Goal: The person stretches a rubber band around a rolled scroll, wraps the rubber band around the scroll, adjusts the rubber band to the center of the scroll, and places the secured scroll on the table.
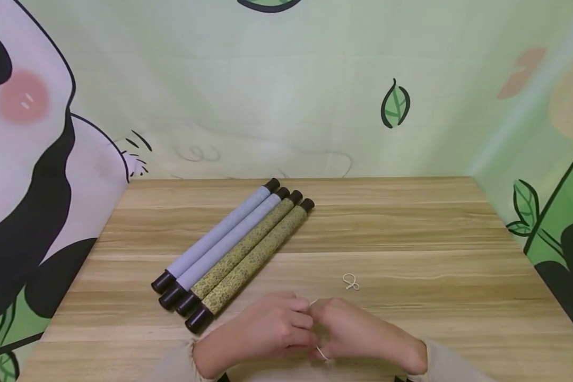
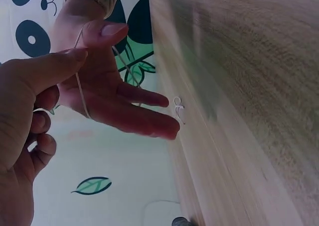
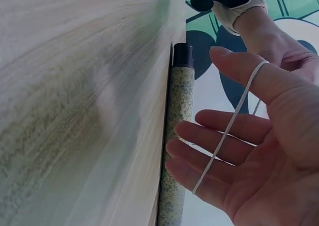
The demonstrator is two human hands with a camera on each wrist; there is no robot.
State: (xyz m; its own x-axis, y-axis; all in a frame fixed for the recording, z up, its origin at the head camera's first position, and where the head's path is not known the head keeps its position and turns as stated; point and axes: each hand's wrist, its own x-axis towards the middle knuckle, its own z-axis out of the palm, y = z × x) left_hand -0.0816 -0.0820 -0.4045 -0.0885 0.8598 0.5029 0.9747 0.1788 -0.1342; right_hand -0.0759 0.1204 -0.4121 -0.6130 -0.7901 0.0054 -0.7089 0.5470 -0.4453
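A thin white cord loop [image 3: 230, 126] is stretched around the thumb and fingers of my right hand [image 1: 358, 329], crossing them tautly in the right wrist view. That hand's fingers are spread and nearly straight. From the other side, my left hand [image 1: 277, 326] pinches the same cord between thumb and index finger, its other fingers curled, as the left wrist view shows. Both hands are close together over the front of the table. Just beyond them lies a second small white cord loop [image 1: 350, 281], twisted on the tabletop.
Left of the hands, two light blue scrolls [image 1: 219, 233] and two yellow-green patterned scrolls [image 1: 255, 254] with black end knobs lie side by side on the wooden table [image 1: 410, 228]. A printed cloth backdrop [image 1: 315, 95] rises behind the table's far edge.
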